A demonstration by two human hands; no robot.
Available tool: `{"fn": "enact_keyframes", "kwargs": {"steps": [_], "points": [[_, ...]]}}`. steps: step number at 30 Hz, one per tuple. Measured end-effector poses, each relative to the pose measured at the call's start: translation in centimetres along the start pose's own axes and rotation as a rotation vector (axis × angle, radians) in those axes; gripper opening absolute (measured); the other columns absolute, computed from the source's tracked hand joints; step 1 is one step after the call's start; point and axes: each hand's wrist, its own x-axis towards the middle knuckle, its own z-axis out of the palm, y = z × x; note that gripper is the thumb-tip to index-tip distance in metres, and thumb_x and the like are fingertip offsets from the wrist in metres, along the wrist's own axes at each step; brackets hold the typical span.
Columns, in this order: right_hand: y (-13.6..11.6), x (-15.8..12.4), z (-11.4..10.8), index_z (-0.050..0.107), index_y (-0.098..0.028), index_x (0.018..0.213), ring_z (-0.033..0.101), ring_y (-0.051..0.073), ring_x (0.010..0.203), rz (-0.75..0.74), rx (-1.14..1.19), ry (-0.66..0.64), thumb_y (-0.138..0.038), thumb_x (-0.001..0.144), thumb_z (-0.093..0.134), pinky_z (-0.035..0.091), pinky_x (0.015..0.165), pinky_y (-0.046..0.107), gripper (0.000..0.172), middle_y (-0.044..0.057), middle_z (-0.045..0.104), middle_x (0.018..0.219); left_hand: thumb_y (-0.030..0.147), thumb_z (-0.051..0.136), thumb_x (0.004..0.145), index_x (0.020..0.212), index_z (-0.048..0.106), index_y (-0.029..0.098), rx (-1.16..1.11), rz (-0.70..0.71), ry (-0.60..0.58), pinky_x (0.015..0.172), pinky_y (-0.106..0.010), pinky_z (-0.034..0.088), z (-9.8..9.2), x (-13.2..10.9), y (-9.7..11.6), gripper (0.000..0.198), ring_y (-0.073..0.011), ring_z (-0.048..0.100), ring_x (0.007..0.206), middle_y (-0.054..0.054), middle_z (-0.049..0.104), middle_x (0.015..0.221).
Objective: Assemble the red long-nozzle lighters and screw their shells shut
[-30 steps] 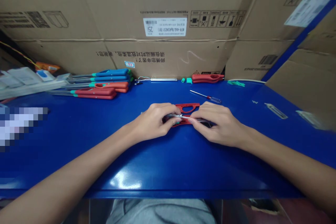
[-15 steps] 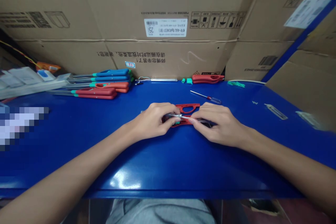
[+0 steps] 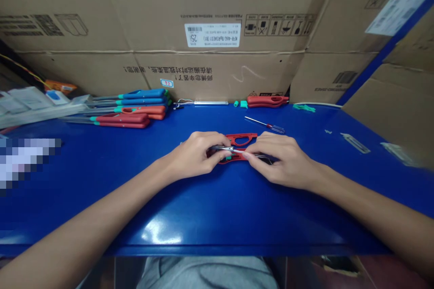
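Note:
Both my hands meet over a red plastic tool handle (image 3: 241, 138) with an oval cut-out, lying flat on the blue table (image 3: 237, 210). My left hand (image 3: 198, 156) and my right hand (image 3: 280, 160) pinch a slim metal part (image 3: 233, 150) above the handle's middle. A small teal piece (image 3: 228, 158) shows by the left fingers. My fingers hide most of the handle's lower half and the metal part's ends.
Several finished blue and red tools (image 3: 135, 107) lie at the back left, beside a stack of papers (image 3: 30, 104). A small screwdriver (image 3: 266, 125) and a red handle (image 3: 267, 101) lie behind my hands. Cardboard boxes (image 3: 217, 31) form the back wall.
My left hand and the metal part have moved slightly to the left. The grip of both hands looks the same.

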Motion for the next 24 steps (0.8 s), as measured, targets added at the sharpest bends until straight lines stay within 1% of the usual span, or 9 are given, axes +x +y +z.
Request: {"fn": "enact_keyframes", "kwargs": {"steps": [9, 14, 16, 18, 20, 22, 24], "points": [[-0.11, 0.01, -0.14, 0.065, -0.017, 0.077, 0.054, 0.011, 0.059, 0.008, 0.007, -0.022, -0.011, 0.086, 0.056, 0.043, 0.061, 0.026, 0.014, 0.001, 0.064, 0.065, 0.02, 0.061, 0.087, 0.092, 0.065, 0.015, -0.002, 0.014, -0.008, 0.057, -0.019, 0.043, -0.11, -0.1, -0.12, 0.008, -0.0082, 0.057, 0.061, 0.0, 0.068, 0.079], [-0.12, 0.08, -0.1, 0.065, -0.016, 0.077, 0.057, 0.011, 0.061, 0.019, 0.016, -0.036, -0.009, 0.085, 0.056, 0.043, 0.061, 0.026, 0.014, 0.001, 0.066, 0.066, 0.02, 0.061, 0.087, 0.091, 0.065, 0.015, -0.007, 0.02, -0.006, 0.057, -0.02, 0.044, 0.02, -0.09, -0.27, 0.007, -0.0087, 0.059, 0.062, 0.0, 0.068, 0.079], [-0.08, 0.0, -0.04, 0.066, -0.016, 0.078, 0.058, 0.012, 0.063, 0.04, 0.022, -0.044, -0.009, 0.085, 0.056, 0.045, 0.063, 0.026, 0.014, 0.002, 0.068, 0.069, 0.019, 0.061, 0.087, 0.09, 0.065, 0.016, -0.004, 0.015, -0.004, 0.058, -0.02, 0.045, 0.18, -0.12, -0.34, 0.006, -0.009, 0.06, 0.063, 0.0, 0.069, 0.08], [-0.05, -0.1, 0.01, 0.067, -0.016, 0.079, 0.06, 0.012, 0.065, 0.093, 0.029, -0.068, -0.012, 0.085, 0.058, 0.046, 0.066, 0.026, 0.012, 0.002, 0.07, 0.073, 0.018, 0.062, 0.086, 0.09, 0.065, 0.016, 0.01, 0.016, 0.008, 0.058, -0.02, 0.045, 0.35, -0.16, -0.42, 0.006, -0.0093, 0.06, 0.064, -0.001, 0.069, 0.081], [-0.07, -0.17, 0.07, 0.068, -0.016, 0.083, 0.062, 0.014, 0.067, 0.186, 0.037, -0.102, -0.019, 0.084, 0.062, 0.048, 0.067, 0.027, 0.007, 0.003, 0.071, 0.075, 0.016, 0.062, 0.086, 0.091, 0.065, 0.016, 0.039, 0.04, 0.032, 0.057, -0.02, 0.046, 0.49, -0.21, -0.45, 0.006, -0.0096, 0.061, 0.065, -0.001, 0.069, 0.081], [-0.17, -0.14, 0.18, 0.069, -0.015, 0.088, 0.063, 0.014, 0.068, 0.275, 0.064, -0.11, -0.023, 0.082, 0.065, 0.05, 0.066, 0.026, 0.011, 0.003, 0.071, 0.076, 0.015, 0.062, 0.086, 0.092, 0.064, 0.015, 0.07, 0.081, 0.064, 0.058, -0.02, 0.046, 0.6, -0.23, -0.36, 0.007, -0.01, 0.062, 0.066, -0.002, 0.069, 0.083], [-0.36, -0.02, 0.36, 0.069, -0.014, 0.092, 0.064, 0.013, 0.069, 0.329, 0.119, -0.098, -0.021, 0.083, 0.063, 0.05, 0.066, 0.025, 0.013, 0.003, 0.072, 0.079, 0.013, 0.061, 0.086, 0.092, 0.064, 0.015, 0.09, 0.124, 0.088, 0.06, -0.02, 0.048, 0.68, -0.21, -0.14, 0.007, -0.0107, 0.062, 0.068, -0.003, 0.069, 0.084]]}}
